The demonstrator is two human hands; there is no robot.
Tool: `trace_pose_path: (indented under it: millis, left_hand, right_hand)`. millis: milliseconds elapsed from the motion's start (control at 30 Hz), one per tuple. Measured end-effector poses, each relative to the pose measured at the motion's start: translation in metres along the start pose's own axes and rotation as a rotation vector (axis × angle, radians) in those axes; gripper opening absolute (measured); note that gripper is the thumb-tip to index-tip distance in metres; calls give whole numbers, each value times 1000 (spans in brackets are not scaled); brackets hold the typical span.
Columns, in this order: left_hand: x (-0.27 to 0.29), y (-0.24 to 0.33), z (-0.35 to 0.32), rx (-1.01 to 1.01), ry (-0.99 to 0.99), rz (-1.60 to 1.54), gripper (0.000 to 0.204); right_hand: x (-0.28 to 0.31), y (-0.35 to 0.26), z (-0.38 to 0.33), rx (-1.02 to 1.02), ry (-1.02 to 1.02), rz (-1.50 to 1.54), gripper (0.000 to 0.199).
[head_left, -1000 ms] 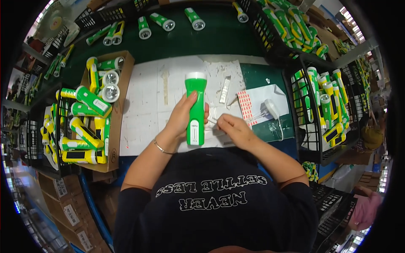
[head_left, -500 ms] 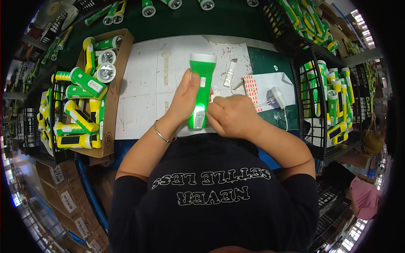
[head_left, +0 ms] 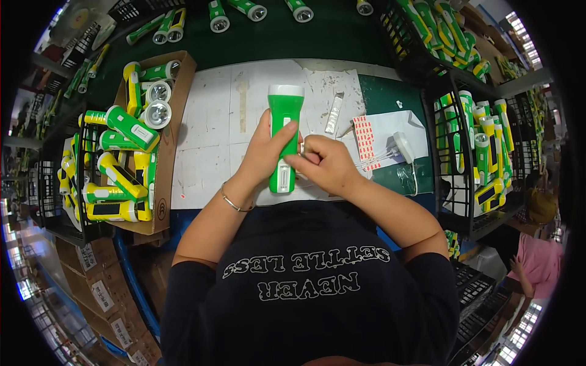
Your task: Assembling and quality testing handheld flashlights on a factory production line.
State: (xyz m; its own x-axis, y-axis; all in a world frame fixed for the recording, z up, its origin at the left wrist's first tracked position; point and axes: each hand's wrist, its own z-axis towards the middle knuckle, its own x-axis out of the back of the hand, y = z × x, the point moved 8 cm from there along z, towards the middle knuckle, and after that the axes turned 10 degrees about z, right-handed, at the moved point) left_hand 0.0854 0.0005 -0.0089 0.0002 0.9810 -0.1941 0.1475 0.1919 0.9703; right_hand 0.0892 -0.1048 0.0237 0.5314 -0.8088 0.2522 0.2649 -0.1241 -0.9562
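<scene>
My left hand is wrapped round a green flashlight with a white head, its thumb lying across the front by the switch. The flashlight points away from me, head at the far end, with a pale panel near its tail. At its right side, my right hand is closed, thumb and fingers pinched against the body. A small pale bit shows by those fingertips, too small to name. Right of that hand lies a white adapter with thin white wires running toward the hand; where they end is hidden.
A cardboard box of green and yellow flashlights stands left. Black crates with more flashlights stand right. A sheet of red-and-white stickers and a silvery strip lie on the white table covering. A person in pink is at far right.
The bright light near the flashlight's tail has gone out. My left thumb has slid lower across its front, and my right fingers have shifted along its side.
</scene>
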Motion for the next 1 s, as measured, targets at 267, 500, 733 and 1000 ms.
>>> trace_pose_path:
  millis: [267, 500, 733, 1000]
  left_hand:
    - [6, 22, -10, -124, -20, 669, 43]
    - [6, 56, -30, -331, -121, 1291, 40]
    - [39, 59, -45, -173, -177, 1417, 38]
    - [32, 10, -27, 102, -214, 673, 61]
  right_hand:
    - [63, 2, 32, -119, 76, 182, 28]
    - [52, -12, 24, -223, -273, 110, 60]
    - [57, -12, 24, -133, -265, 170, 65]
    - [30, 47, 28, -258, -114, 7, 46]
